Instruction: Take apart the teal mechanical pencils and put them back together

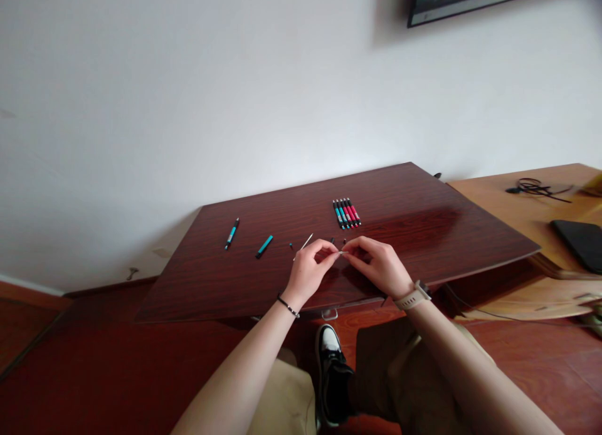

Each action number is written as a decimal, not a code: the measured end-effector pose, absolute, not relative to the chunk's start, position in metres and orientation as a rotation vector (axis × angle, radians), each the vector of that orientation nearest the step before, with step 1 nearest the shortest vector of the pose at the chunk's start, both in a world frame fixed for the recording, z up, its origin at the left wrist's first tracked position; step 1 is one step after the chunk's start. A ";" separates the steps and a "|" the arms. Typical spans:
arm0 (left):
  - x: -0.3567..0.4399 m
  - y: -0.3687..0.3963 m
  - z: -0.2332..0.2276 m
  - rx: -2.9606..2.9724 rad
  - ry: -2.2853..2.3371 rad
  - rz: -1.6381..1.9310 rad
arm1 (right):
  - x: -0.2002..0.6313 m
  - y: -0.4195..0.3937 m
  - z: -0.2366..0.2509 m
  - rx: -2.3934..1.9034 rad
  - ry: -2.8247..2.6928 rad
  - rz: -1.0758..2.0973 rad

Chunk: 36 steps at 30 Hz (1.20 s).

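Observation:
My left hand (308,269) and my right hand (379,266) meet over the front part of the dark table, thumbs and fingertips pinched. Between them is a small, thin whitish piece (342,252), too small to identify. A thin white stick (306,241), like a pen refill, lies beside my left hand. Further left are a tiny teal-and-dark part (290,245) and a teal pen barrel (264,246) with a dark end. Just beyond my fingertips lie two tiny parts, one dark (332,240) and one reddish (344,241).
A whole teal pen (232,234) lies at the table's left. Several teal and pink pens (346,214) form a neat row at centre back. A lighter wooden desk (498,193) on the right bears a black cable (536,188) and a flat black object (578,244). The wall stands behind.

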State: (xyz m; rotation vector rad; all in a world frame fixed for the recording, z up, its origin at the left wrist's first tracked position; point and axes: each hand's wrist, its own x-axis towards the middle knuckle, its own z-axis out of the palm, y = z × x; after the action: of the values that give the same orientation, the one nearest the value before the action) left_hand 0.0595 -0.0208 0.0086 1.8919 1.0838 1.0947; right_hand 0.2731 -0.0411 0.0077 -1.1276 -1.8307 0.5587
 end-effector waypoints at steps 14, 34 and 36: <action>0.057 -0.025 0.011 2.071 1.058 1.006 | 0.273 -0.042 0.009 -1.098 -1.848 0.607; -0.091 0.013 -0.009 2.266 2.145 0.932 | 0.276 -0.041 0.004 -1.138 -1.828 0.656; -0.097 0.015 -0.012 2.267 2.150 0.915 | 0.277 -0.041 0.004 -1.145 -1.815 0.665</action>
State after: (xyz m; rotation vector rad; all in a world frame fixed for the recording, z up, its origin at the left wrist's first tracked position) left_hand -0.0968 0.0146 -0.0121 2.2674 2.1503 0.9150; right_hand 0.2765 -0.0410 0.0044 -1.1454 -1.8154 0.6647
